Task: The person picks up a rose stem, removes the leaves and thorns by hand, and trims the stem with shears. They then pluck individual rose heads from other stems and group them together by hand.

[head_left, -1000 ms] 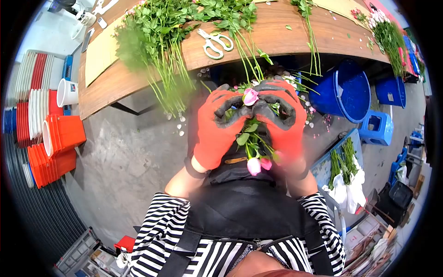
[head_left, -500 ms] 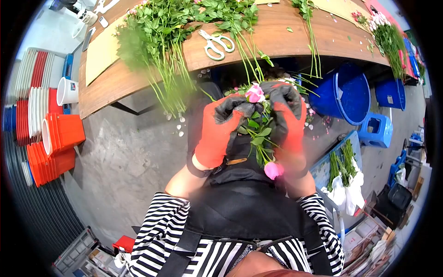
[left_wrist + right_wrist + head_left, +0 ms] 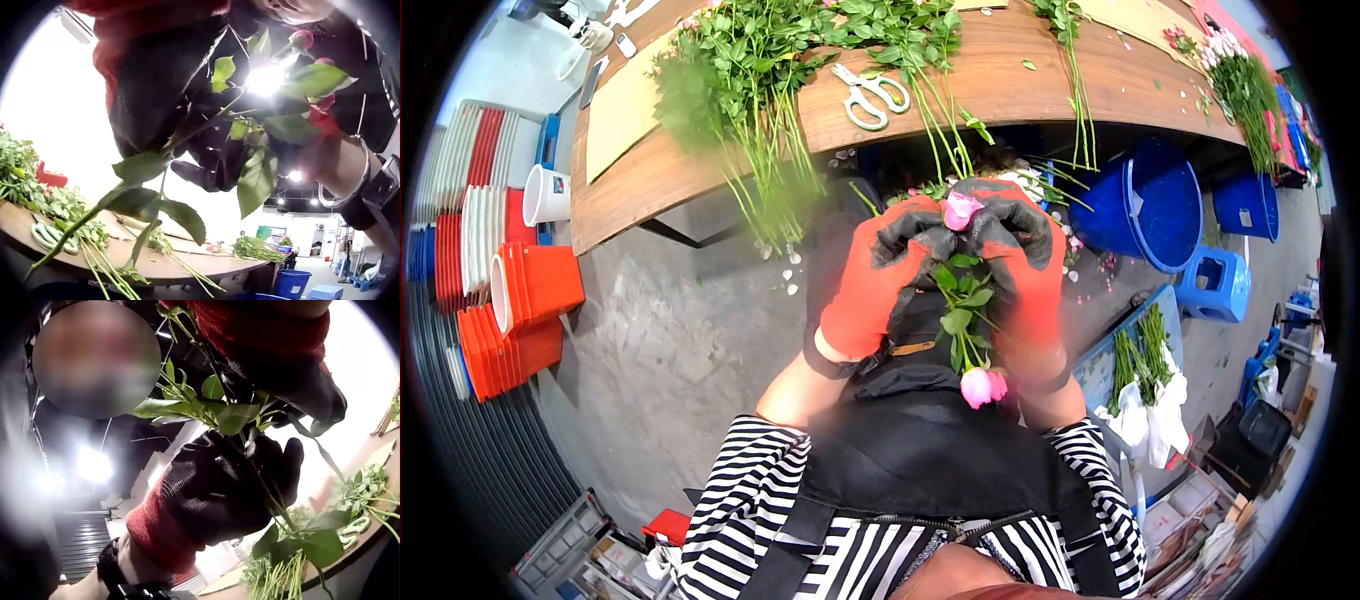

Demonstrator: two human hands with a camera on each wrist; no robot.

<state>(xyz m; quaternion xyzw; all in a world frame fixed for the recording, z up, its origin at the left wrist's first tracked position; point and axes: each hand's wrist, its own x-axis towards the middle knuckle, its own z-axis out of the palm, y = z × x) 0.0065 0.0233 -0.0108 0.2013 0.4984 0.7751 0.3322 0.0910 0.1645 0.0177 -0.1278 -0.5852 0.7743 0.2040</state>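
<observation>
Both hands wear red gloves with black palms and fingers, and meet in front of the apron. A pink rose bloom [image 3: 962, 210] sits between their fingertips in the head view. My left hand [image 3: 888, 268] grips the leafy rose stem [image 3: 265, 494], its fingers curled round it in the right wrist view. Just beside it, my right hand [image 3: 1028, 245] pinches at the bloom with thumb and fingers. Green leaves [image 3: 962, 300] hang below the hands. Lower still, two pink rose blooms [image 3: 980, 388] point toward the apron. The left wrist view shows the stem [image 3: 72, 228] running down past the left hand.
Ahead is a wooden table [image 3: 1000, 95] bearing leafy rose bunches [image 3: 750, 70] and white-handled scissors [image 3: 866, 97]. Blue buckets [image 3: 1138, 205] and a blue stool [image 3: 1215, 280] stand at the right. Wrapped stems [image 3: 1145, 370] lie nearby. Orange bins [image 3: 540, 300] are stacked at left.
The upper bloom has shifted slightly right. The right fingers drew back from the bloom, then closed in on it again. The lower blooms swung right, then partly back, and hang lower.
</observation>
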